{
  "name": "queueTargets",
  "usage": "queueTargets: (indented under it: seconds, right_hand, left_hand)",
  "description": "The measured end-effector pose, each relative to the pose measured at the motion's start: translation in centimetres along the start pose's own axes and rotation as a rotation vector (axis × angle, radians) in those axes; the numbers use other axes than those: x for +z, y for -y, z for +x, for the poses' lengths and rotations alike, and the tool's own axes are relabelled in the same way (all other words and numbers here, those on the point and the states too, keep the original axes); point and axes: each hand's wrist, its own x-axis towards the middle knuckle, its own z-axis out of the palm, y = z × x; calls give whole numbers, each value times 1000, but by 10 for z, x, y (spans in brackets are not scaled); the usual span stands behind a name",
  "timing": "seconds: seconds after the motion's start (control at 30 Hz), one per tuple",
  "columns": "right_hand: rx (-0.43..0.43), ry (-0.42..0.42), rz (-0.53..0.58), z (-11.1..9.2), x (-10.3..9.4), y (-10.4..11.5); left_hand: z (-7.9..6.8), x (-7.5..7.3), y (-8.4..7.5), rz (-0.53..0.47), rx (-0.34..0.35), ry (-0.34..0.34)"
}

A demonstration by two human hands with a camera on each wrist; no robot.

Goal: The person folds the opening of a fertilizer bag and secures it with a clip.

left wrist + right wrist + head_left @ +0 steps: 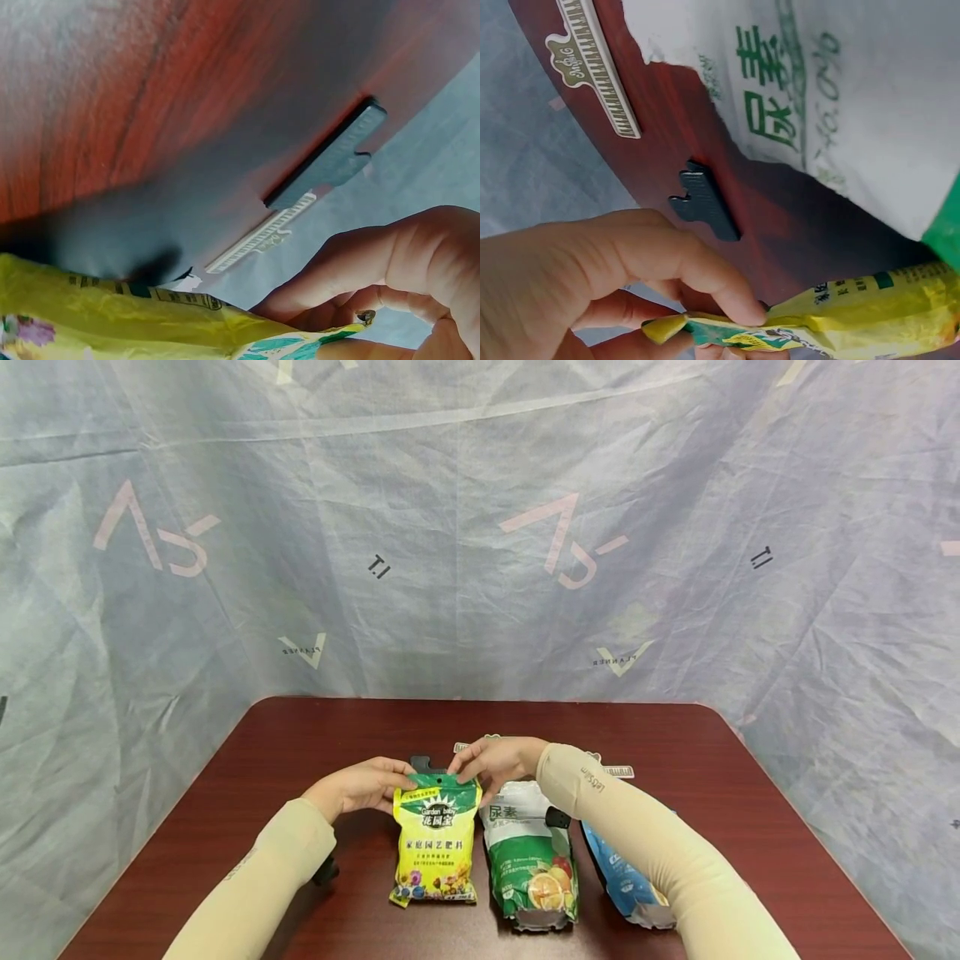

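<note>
"Head view: where's the Garden baby fertilizer pouch (435,847)?"

"Between the left hand (366,785), gripping its upper-left corner, and the right hand (504,758), pinching its upper-right; whether it touches the table (337,727) is hard to tell."

"And right of it?"

"The green-and-white urea pouch (525,860), then a blue package (624,872) partly behind the sleeve (660,843)."
</note>
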Motion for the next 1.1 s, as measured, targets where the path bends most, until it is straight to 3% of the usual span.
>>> queueTargets:
  seconds: [1.1]
  right_hand:
    - [-73, -38, -18, -16, -12, 20]
  left_hand:
    - [-2, 1, -25, 28, 80, -16]
